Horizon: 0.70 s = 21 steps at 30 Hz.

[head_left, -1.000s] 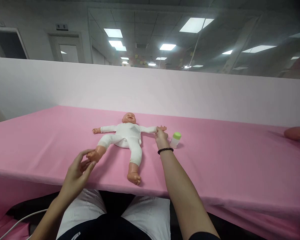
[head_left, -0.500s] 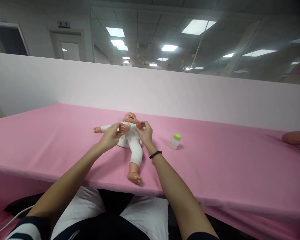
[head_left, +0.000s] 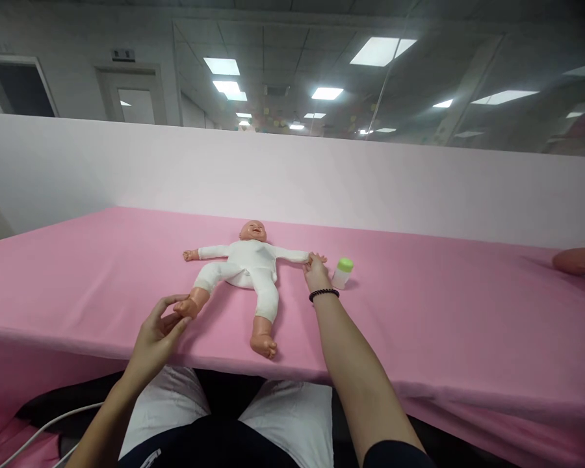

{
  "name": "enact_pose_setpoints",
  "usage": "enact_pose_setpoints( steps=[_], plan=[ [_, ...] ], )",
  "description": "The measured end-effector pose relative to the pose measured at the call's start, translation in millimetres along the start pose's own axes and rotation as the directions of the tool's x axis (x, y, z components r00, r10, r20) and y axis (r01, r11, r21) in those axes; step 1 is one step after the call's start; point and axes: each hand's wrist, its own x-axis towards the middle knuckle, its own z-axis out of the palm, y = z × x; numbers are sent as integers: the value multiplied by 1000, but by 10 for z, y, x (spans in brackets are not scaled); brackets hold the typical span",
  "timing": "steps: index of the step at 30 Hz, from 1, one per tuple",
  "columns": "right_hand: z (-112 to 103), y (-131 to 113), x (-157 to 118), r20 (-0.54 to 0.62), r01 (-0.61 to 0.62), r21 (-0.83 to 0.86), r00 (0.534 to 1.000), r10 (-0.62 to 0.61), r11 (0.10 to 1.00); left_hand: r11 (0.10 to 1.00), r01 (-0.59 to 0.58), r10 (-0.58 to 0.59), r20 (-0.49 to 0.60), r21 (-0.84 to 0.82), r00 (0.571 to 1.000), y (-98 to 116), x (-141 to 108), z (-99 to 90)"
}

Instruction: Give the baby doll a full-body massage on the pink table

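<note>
A baby doll (head_left: 253, 260) in a white body suit lies on its back on the pink-covered table (head_left: 419, 312), arms and legs spread. Its foot on the left side is between the thumb and fingers of my left hand (head_left: 156, 335). My right hand (head_left: 316, 273), with a dark beaded bracelet at the wrist, grips the doll's hand on the right side, that arm stretched out. Just right of my right hand stands a small bottle (head_left: 342, 274) with a green cap.
Part of another doll (head_left: 579, 261) lies at the table's right edge. A low white wall (head_left: 292, 179) runs behind the table, with glass above it. A white cable (head_left: 43, 426) hangs at the lower left.
Both my hands have moved apart from above the doll's chest. The doll's leg has come down to the lower left, and its arm now stretches out to the right.
</note>
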Motion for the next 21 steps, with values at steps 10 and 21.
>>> enact_pose_setpoints(
  steps=[10, 21],
  plan=[
    [333, -166, -475, 345, 521, -70, 813, -470, 851, 976, -200, 175, 232, 90, 957, 552, 1133, 526],
    [321, -77, -427, 233, 307, -32, 928, -292, 951, 950, -273, 236, 224, 149, 945, 467, 1048, 743]
  ],
)
